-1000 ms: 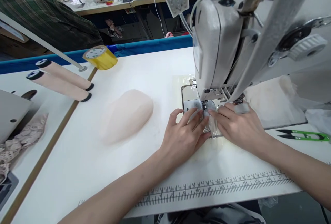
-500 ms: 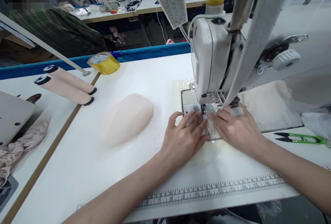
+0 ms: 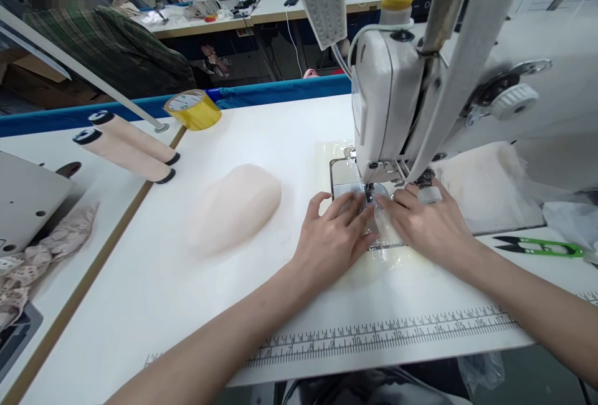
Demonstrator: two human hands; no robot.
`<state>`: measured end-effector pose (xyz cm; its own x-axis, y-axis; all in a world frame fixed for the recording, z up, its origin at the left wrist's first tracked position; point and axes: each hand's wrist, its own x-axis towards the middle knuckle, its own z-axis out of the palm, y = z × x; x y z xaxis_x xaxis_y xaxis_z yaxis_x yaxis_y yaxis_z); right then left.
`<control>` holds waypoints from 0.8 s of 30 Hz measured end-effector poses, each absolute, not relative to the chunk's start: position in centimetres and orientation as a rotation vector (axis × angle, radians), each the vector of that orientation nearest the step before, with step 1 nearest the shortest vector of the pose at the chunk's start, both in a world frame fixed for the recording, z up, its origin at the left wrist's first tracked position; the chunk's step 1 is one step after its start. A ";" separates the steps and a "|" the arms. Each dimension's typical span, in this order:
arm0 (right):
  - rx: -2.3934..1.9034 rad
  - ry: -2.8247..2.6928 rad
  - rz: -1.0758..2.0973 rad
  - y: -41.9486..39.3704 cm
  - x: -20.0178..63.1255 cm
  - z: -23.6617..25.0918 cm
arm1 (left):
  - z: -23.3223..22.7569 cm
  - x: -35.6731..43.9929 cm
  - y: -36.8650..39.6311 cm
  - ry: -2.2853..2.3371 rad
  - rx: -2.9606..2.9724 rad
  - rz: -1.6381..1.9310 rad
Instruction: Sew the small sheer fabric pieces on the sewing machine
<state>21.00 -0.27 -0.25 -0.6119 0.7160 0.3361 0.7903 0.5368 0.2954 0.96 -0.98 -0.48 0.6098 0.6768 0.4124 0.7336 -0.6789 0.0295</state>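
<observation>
I see my left hand [image 3: 334, 243] and right hand [image 3: 432, 227] pressing flat, fingers spread, on a small clear piece [image 3: 384, 230] under the sewing machine [image 3: 392, 100]; bare table [image 3: 140, 293] lies open leftward.

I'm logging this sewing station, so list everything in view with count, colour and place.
sewing machine: one, white, right of centre on the table
sheer strip: one, clear, under the presser foot
fabric pile: one, pale peach, left of the hands
tape roll: one, yellow, far table edge
thread cones: two, peach, lying on the left table
snips: one, green, right
printed ruler: one, black marks, near table edge
lace: one heap, beige, far left
left hand: fingers flat on the strip
right hand: fingers flat on the strip
</observation>
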 end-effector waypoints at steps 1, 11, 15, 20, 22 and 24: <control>-1.278 -2.585 -0.606 -0.3 21.1 0.0 | -0.4 0.9 -1.1 -1.174 -2.689 -0.620; -1.101 -2.686 0.741 -0.8 23.2 3.6 | 3.3 0.9 -4.3 -1.328 -3.069 -0.269; -1.192 -2.575 0.815 -0.5 23.1 3.3 | 1.3 1.5 -3.2 -1.240 -2.883 -0.277; -1.168 -2.517 0.806 -0.7 22.8 2.9 | 0.6 1.2 -1.3 -1.446 -2.938 -0.493; -1.159 -2.539 0.668 -0.9 22.6 2.7 | 1.2 1.1 -0.9 -1.573 -2.991 -0.543; -1.182 -2.498 0.440 -1.0 22.4 2.2 | 1.9 1.0 -0.4 -1.633 -3.046 -0.570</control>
